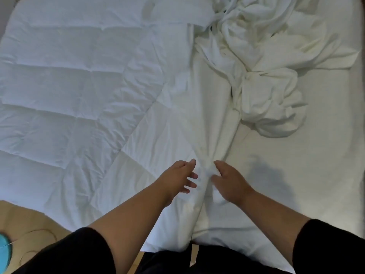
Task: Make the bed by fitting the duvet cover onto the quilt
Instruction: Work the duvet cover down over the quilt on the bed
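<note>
White bed [325, 175] fills frame | quilt [69, 86], puffy stitched squares, left and centre | duvet cover [256, 66], thin and crumpled, upper right, trailing to centre | left hand [181, 175] released, fingers spread | right hand [229, 180] bunching cover, fingertips hidden.

I count one white stitched quilt [65, 84], spread over the bed's left side. One crumpled white duvet cover [256, 62], heaped toward the far right corner. Two bare hands: left hand [180, 177], right hand [230, 181], at the near edge. One turquoise object [5, 249], bottom left, unidentifiable.
</note>
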The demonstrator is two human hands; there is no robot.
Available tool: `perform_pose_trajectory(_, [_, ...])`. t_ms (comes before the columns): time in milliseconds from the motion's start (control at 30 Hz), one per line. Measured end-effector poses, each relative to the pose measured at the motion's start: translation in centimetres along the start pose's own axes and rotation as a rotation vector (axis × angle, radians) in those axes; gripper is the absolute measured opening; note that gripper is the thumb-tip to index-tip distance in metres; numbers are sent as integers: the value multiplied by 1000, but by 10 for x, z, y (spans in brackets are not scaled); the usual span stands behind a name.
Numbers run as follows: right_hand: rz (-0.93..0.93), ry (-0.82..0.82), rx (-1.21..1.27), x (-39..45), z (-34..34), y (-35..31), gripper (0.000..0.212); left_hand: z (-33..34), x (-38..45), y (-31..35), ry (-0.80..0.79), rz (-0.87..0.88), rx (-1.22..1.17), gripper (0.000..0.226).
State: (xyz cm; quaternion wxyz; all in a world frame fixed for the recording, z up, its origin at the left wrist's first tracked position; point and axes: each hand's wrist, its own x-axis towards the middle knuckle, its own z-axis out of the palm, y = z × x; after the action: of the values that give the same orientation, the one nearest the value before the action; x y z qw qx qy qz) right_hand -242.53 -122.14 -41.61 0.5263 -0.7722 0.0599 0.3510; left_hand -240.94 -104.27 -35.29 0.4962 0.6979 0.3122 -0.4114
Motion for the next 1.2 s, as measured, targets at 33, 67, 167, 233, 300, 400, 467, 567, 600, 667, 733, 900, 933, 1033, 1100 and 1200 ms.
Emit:
perform_pose_trajectory(33, [-13,-78,-24,-24,1,2,23,4,1,8,-6,1,-50,41])
perform_pose_trajectory(67, [-12,-168,-43,-47,1,6,21,9,2,18,-16,5,-105,43])
perform_pose_trajectory(167, [-22,-390,-45,-109,-5,10,17,27,0,45,-9,-19,-252,41])
perform_pose_trajectory(233, [25,-421,14,-131,-17,10,22,39,-3,59,29,-16,-298,37])
perform_pose_trajectory(300, [83,-337,36,-136,-32,11,21,51,-11,70,33,29,-373,24])
perform_pose_trajectory(400, [73,-185,-37,-131,-61,11,27,67,-40,97,-18,162,-435,23])
perform_pose_trajectory(467, [14,-130,57,-130,-83,-6,50,73,-70,118,-24,314,-289,24])
perform_pose_trajectory(567, [-156,164,361,-133,-119,-54,55,80,-125,134,-40,567,158,28])
perform_pose_trajectory(600, [-176,261,494,-133,-131,-74,46,85,-142,133,-88,621,347,33])
perform_pose_trajectory(667, [-172,294,516,-134,-147,-116,40,102,-173,122,-254,663,724,33])
perform_pose_trajectory(733, [-52,207,123,-127,-147,-144,71,116,-196,107,-387,616,957,35])
perform_pose_trajectory(900, [107,237,-162,-116,-113,-140,57,90,-193,77,-482,421,805,41])
perform_pose_trajectory(933, [115,265,-81,-122,-109,-138,51,80,-184,67,-477,394,696,36])
perform_pose_trajectory(1033, [70,287,32,-161,-90,-144,42,54,-164,54,-437,373,24,28])
perform_pose_trajectory(1100, [-40,202,-69,-203,-69,-152,37,35,-150,62,-323,332,-545,51])
perform_pose_trajectory(1200, [-120,47,-201,-246,-51,-171,33,13,-145,92,-297,324,-827,55])
